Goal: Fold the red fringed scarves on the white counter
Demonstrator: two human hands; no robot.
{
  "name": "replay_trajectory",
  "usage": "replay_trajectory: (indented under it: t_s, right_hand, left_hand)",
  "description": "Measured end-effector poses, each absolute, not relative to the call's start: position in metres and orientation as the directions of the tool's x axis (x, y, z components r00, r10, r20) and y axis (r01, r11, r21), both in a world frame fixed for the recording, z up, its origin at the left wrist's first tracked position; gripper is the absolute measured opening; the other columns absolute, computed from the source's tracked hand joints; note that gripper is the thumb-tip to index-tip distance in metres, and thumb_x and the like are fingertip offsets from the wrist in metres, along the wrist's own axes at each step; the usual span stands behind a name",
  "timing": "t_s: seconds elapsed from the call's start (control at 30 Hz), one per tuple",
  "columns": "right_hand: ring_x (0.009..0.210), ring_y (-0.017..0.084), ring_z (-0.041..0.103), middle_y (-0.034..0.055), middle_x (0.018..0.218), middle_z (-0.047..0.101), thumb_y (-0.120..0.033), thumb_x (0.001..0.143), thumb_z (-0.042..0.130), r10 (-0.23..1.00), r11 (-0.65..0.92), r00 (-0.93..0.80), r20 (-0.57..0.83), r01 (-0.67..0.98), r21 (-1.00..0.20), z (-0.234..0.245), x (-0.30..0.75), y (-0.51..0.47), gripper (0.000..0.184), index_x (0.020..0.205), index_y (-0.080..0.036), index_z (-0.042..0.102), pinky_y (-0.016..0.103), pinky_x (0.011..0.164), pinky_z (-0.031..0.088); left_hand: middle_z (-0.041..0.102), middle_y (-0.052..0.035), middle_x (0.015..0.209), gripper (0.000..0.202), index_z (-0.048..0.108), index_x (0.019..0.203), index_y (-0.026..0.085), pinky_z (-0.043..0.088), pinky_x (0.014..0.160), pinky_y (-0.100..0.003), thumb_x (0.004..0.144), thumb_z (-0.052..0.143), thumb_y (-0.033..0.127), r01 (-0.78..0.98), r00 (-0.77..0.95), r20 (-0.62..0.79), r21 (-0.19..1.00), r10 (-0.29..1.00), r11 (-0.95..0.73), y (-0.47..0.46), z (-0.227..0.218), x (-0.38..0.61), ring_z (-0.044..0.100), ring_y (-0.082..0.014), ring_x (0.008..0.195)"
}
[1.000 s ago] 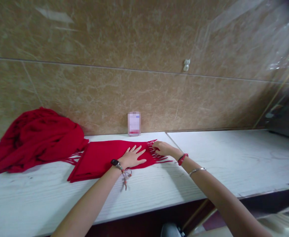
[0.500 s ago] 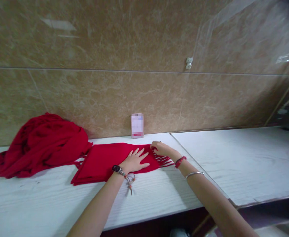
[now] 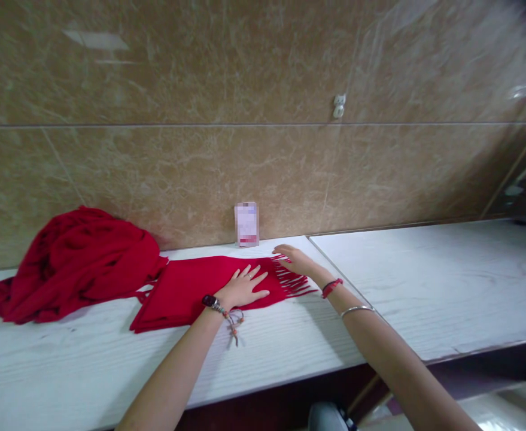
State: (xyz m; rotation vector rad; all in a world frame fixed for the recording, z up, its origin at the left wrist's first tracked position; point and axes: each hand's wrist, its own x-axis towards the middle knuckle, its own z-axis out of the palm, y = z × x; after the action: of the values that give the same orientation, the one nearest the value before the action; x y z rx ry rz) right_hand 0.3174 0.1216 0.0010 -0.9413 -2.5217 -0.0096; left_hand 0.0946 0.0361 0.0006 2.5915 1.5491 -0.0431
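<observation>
A red scarf [image 3: 191,284], folded into a flat strip, lies on the white tabletop [image 3: 254,353], its fringe [image 3: 295,285] spread toward the right. My left hand [image 3: 242,288] rests flat on the scarf with fingers spread, pressing near its right part. Over the upper end of the fringe is my right hand [image 3: 295,261], its fingers stretched out and loose; whether they touch the strands I cannot tell. Left of the folded scarf sits a bunched heap of red cloth [image 3: 83,263], with some fringe strands at its right side.
Behind the table rises a brown marbled tile wall [image 3: 177,179]. A phone-like card [image 3: 247,225], blurred out, leans against it. A small white cat-shaped hook [image 3: 339,106] is fixed higher up. A seam [image 3: 338,266] divides the tabletop, and a dark object stands at the far right.
My right hand has loosened from the scarf's fringed edge and its fingers have straightened. More of the fringe shows now. My left hand stays flat on the scarf; the view has shifted slightly.
</observation>
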Motion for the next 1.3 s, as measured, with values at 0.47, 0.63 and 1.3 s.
replay_trajectory:
  t_s: [0.47,0.63,1.3]
  right_hand:
    - [0.134,0.030,0.012,0.0158,0.145,0.022,-0.042,0.091,0.030,0.689,0.717,-0.662,0.293,0.682,-0.146,-0.008,0.291,0.091,0.058,0.140,-0.011,0.024,0.053,0.102,0.023]
    - [0.131,0.032,0.023,0.0140,0.142,0.031,-0.041,0.092,0.032,0.614,0.787,-0.776,0.145,0.616,-0.035,-0.012,0.276,0.074,0.051,0.135,-0.014,0.036,0.055,0.101,0.023]
    - [0.081,0.017,0.058,0.0052,0.092,0.065,-0.019,0.066,0.064,0.485,0.861,-0.874,-0.020,0.482,-0.164,0.042,0.297,0.041,0.026,0.093,-0.017,0.064,0.023,0.065,0.042]
  left_hand:
    - [0.020,-0.0094,0.147,0.064,0.027,0.139,0.019,0.013,0.105,-0.052,0.088,0.022,0.058,0.936,0.341,-0.038,-0.076,0.939,-0.343,0.022,0.018,0.089,0.014,-0.0284,0.134]
    - [0.014,-0.0095,0.148,0.070,0.021,0.141,0.020,0.011,0.106,-0.051,0.085,0.022,0.063,0.944,0.316,-0.171,-0.041,0.933,-0.327,0.022,0.017,0.089,0.010,-0.0275,0.135]
    - [0.059,-0.0072,0.105,0.037,0.053,0.100,0.018,0.043,0.078,-0.027,0.066,0.047,0.005,0.803,0.577,-0.160,-0.069,0.801,-0.593,-0.008,0.057,0.103,0.056,-0.0203,0.094]
